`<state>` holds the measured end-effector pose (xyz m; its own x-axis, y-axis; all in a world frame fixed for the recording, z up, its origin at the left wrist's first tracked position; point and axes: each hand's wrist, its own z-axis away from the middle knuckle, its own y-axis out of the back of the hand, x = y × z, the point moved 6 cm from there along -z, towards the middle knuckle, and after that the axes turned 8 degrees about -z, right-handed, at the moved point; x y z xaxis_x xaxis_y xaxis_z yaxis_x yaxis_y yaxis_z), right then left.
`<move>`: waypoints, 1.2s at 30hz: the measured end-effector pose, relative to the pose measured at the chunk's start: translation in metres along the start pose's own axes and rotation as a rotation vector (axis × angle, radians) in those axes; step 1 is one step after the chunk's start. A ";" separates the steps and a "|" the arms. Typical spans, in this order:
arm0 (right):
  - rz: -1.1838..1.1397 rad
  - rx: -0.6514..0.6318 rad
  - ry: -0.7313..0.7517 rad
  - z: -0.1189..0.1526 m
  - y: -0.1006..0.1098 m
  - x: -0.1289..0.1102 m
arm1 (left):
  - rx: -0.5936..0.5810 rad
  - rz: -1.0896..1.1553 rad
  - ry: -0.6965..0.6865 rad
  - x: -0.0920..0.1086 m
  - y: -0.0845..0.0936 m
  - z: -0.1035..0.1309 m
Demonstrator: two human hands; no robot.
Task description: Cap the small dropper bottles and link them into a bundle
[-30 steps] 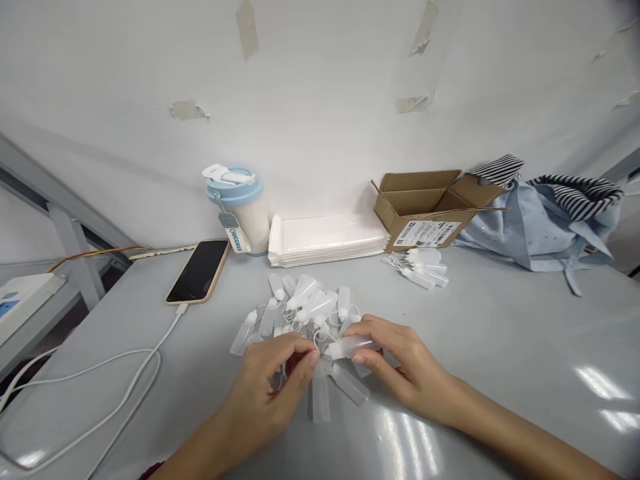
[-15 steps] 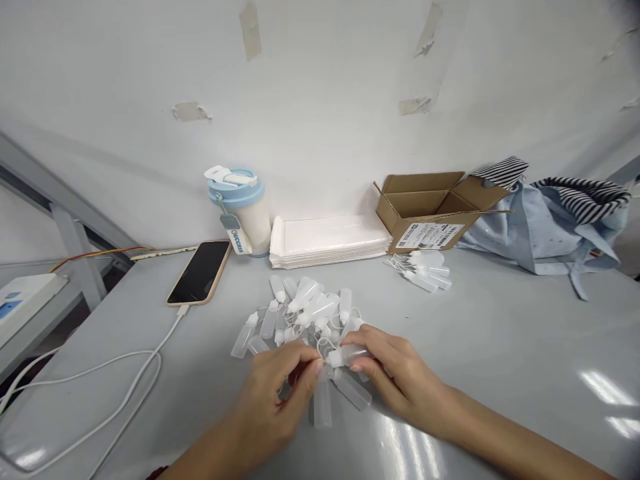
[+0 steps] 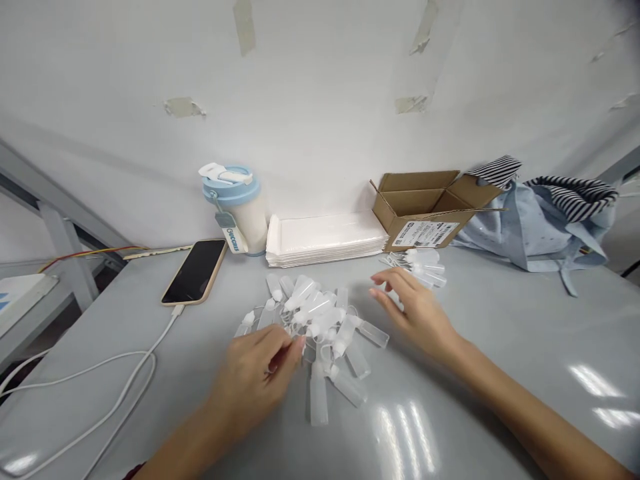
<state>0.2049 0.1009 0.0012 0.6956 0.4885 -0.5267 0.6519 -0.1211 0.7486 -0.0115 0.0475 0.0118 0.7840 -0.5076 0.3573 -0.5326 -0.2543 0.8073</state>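
Observation:
A heap of small translucent dropper bottles [image 3: 319, 393] with white caps and thin loops lies on the grey table, several pointing different ways. At its left front edge, my left hand [image 3: 260, 380] has thumb and forefinger pressed together; what they pinch, if anything, is hidden. My right hand [image 3: 417, 310] hovers right of the heap with thumb and fingers apart, and nothing shows between them. Just beyond the right hand sits a smaller group of similar bottles [image 3: 425, 257], partly covered by its knuckles.
Along the wall stand a blue-lidded cup [image 3: 245, 213], a stack of white padded envelopes [image 3: 325, 237], an open cardboard box [image 3: 425, 217] and a light-blue cloth bag [image 3: 537, 230]. On the left lies a phone [image 3: 195, 272] with a white cable [image 3: 143, 363] trailing across the table [image 3: 480, 413].
My right hand has let go of its dropper bottle and moved away and right, toward the smaller group. My left hand has shifted slightly left, its fingers still pinched.

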 end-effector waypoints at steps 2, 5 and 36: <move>0.186 0.016 -0.043 -0.006 0.006 0.015 | 0.078 -0.065 -0.058 0.002 0.004 0.000; 0.426 -0.021 -0.171 -0.012 0.014 0.039 | 0.127 -0.091 -0.116 0.006 0.006 0.001; -0.642 -0.383 -0.084 0.016 -0.012 -0.048 | -0.246 0.289 0.405 -0.010 -0.011 0.004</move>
<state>0.1680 0.0655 0.0111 0.2448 0.2919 -0.9246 0.7972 0.4821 0.3633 -0.0151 0.0519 -0.0029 0.7026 -0.1589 0.6937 -0.6923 0.0731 0.7179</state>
